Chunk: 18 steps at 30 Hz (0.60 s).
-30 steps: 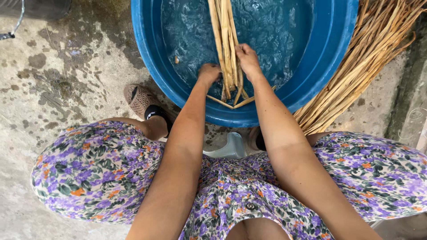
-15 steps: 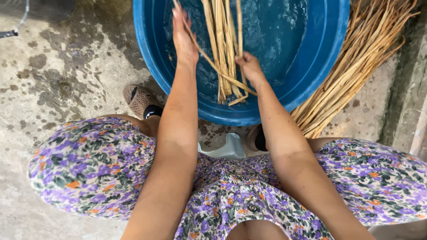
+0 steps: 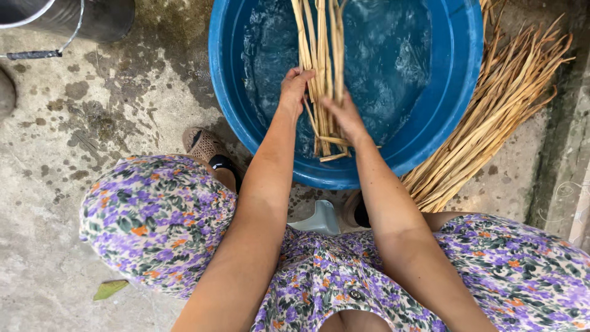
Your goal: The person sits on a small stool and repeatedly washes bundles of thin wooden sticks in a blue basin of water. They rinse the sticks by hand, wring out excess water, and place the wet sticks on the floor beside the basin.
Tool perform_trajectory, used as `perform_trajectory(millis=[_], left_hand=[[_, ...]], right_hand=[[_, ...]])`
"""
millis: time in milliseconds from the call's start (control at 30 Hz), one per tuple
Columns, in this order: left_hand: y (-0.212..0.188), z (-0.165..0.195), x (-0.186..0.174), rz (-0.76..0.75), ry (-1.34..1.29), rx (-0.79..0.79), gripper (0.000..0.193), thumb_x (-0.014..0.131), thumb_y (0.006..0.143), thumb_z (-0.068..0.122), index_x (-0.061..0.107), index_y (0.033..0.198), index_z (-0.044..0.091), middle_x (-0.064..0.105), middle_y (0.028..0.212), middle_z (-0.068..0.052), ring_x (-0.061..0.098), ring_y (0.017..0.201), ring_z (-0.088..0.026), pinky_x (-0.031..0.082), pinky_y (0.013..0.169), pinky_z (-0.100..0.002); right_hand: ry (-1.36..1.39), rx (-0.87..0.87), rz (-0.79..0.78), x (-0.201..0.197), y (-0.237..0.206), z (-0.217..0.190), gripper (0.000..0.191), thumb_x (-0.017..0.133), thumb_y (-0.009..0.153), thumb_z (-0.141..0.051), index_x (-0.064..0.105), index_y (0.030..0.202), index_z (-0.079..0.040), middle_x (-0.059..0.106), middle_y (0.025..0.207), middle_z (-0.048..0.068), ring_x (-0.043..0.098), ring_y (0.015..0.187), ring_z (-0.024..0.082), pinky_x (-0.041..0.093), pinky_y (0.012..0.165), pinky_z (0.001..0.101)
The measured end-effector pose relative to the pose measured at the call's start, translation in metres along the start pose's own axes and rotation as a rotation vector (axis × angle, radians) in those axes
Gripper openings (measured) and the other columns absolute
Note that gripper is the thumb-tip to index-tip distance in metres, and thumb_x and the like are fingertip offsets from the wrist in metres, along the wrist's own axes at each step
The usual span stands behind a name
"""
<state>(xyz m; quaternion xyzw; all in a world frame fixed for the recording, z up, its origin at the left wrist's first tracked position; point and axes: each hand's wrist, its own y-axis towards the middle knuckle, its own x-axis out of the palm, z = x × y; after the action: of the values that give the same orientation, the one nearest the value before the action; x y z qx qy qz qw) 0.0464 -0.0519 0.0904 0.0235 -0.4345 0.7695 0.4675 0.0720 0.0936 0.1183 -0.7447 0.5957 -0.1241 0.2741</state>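
A big blue plastic tub (image 3: 227, 92) of water stands on wet concrete in front of my knees. A bundle of pale dry reed stalks (image 3: 321, 49) lies in the water, its cut ends toward me. My left hand (image 3: 294, 88) grips the left side of the bundle. My right hand (image 3: 344, 114) is closed around the stalks a little lower, near their cut ends. Both forearms reach forward over my flowered purple dress (image 3: 160, 221).
A loose heap of dry stalks (image 3: 491, 117) leans against the tub's right side. A metal bucket (image 3: 80, 15) with a wire handle stands at the top left. My sandalled foot (image 3: 206, 147) rests left of the tub. A green leaf (image 3: 110, 289) lies bottom left.
My left hand reached up the tub's left side with a stalk half a second ago, then came back down onto the bundle. My right hand stayed on the stalks.
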Motion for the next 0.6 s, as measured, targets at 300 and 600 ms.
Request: perform_trajectory(millis=[300, 600], left_hand=[[-0.008, -0.036, -0.051, 0.177, 0.910, -0.218, 0.031, 0.077, 0.075, 0.014, 0.079, 0.103, 0.001, 0.077, 0.095, -0.014, 0.074, 0.081, -0.025, 0.056, 0.069, -0.041], [-0.003, -0.030, -0.018, -0.316, -0.076, -0.268, 0.073, 0.068, 0.086, 0.069, 0.064, 0.132, 0.013, 0.072, 0.111, -0.008, 0.068, 0.097, -0.024, 0.057, 0.082, -0.039]], right_hand=[[0.101, 0.181, 0.149, -0.056, 0.013, 0.017, 0.037, 0.079, 0.087, -0.018, 0.068, 0.120, -0.005, 0.073, 0.111, 0.011, 0.070, 0.096, 0.020, 0.056, 0.080, 0.0357], [-0.096, -0.334, 0.218, 0.057, -0.003, 0.006, 0.066, 0.057, 0.105, -0.048, 0.042, 0.151, -0.003, 0.062, 0.138, 0.021, 0.063, 0.124, 0.037, 0.050, 0.104, 0.0449]])
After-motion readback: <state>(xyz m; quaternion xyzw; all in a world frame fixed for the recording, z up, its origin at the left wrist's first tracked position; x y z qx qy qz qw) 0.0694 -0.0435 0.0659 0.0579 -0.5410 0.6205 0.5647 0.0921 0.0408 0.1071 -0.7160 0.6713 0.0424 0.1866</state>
